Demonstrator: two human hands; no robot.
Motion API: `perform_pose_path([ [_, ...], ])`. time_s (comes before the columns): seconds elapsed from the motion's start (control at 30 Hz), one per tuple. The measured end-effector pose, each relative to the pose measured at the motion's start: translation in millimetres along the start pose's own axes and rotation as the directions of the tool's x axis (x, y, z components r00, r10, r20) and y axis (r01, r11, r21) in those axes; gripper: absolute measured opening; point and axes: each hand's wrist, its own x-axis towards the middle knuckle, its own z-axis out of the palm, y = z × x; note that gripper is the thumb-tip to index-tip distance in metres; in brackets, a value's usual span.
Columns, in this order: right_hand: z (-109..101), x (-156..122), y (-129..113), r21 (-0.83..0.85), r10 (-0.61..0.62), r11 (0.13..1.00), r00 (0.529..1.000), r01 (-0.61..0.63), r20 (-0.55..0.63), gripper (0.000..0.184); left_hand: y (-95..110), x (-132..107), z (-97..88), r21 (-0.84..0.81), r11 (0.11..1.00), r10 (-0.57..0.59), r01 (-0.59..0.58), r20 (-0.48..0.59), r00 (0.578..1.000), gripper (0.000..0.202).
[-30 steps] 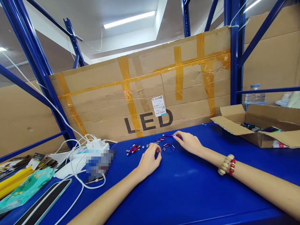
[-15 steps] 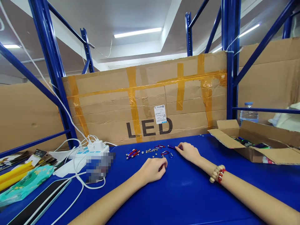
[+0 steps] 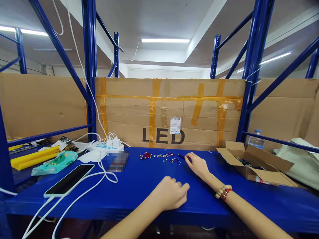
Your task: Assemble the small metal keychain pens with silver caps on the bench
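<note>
My right hand (image 3: 197,165) reaches over the blue tabletop, its thumb and fingertips closed on the end of a small dark-blue tube (image 3: 181,156). Nearer the front edge, my left hand (image 3: 173,194) is curled into a loose fist; whatever it may hold is hidden. Beyond it lie several silvery button-like discs (image 3: 163,156). Red and blue carabiner clips (image 3: 175,161) rest just left of the tube. More small red and blue tubes (image 3: 145,155) are grouped further left, and another red piece (image 3: 170,154) lies behind the discs.
At the right stands an opened cardboard box (image 3: 256,166) with small items inside. A phone (image 3: 71,181), white cables (image 3: 99,176) and a power strip (image 3: 104,147) occupy the left. Blue posts (image 3: 89,76) and a cardboard wall (image 3: 129,116) border the back.
The view has tilted and shifted, showing more of the table's front edge. My left hand has drawn back toward that edge, away from the small parts. My right hand stays at the blue tube.
</note>
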Motion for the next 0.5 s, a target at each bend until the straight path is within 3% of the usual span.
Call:
perform_pose_path([
  [0.1, -20, -20, -17, 0.039, -0.045, 0.998, 0.997, 0.043, 0.056, 0.022, 17, -27, -23.6, -0.21, 0.954, -0.234, 0.212, -0.086, 0.969, 0.014],
  [0.2, -41, -38, -35, -0.014, -0.157, 0.987, 0.981, 0.16, 0.116, 0.02, 36, -62, -37.2, -0.523, 0.773, -0.453, 0.358, -0.061, 0.889, 0.012],
  [0.33, -62, -52, -56, -0.089, -0.303, 0.94, 0.925, 0.33, 0.227, 0.023, 67, -111, -33.0, -0.79, 0.469, -0.545, 0.394, 0.091, 0.833, 0.016],
  [0.4, -69, -54, -63, -0.105, -0.32, 0.929, 0.913, 0.355, 0.255, 0.024, 83, -133, -26.1, -0.831, 0.365, -0.609, 0.419, 0.127, 0.783, 0.019],
  [0.47, -75, -55, -69, -0.115, -0.305, 0.932, 0.915, 0.344, 0.265, 0.024, 95, -152, -21.2, -0.858, 0.295, -0.602, 0.42, 0.175, 0.779, 0.022],
  [0.5, -78, -54, -71, -0.12, -0.294, 0.935, 0.918, 0.334, 0.268, 0.024, 99, -162, -20.3, -0.858, 0.271, -0.638, 0.437, 0.18, 0.748, 0.023],
])
